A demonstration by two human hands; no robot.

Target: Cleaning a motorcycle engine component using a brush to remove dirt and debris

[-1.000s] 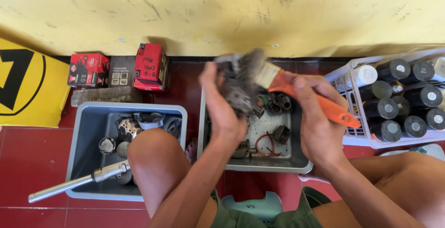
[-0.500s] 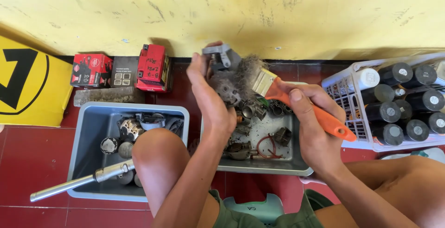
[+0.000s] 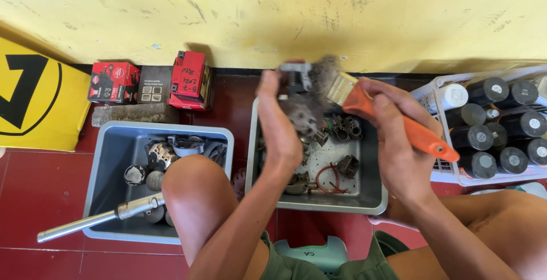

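Yellow wall [image 3: 171,12] fills frame top; grey tray [image 3: 373,200] sits centre, second grey bin [image 3: 108,143] lower left. Above the tray, left hand [image 3: 279,126] clamps a grimy metal engine part [image 3: 299,95], probably heavy, rigid, greasy; best gripped by its body. Right hand [image 3: 399,143] wraps the orange-handled paintbrush [image 3: 393,117], bristles touching the part.

I get one head-worn view, looking steeply down over the knees at the red floor [image 3: 40,194], close to both hands. It faces the yellow wall [image 3: 228,12] ahead; no second view overlaps.
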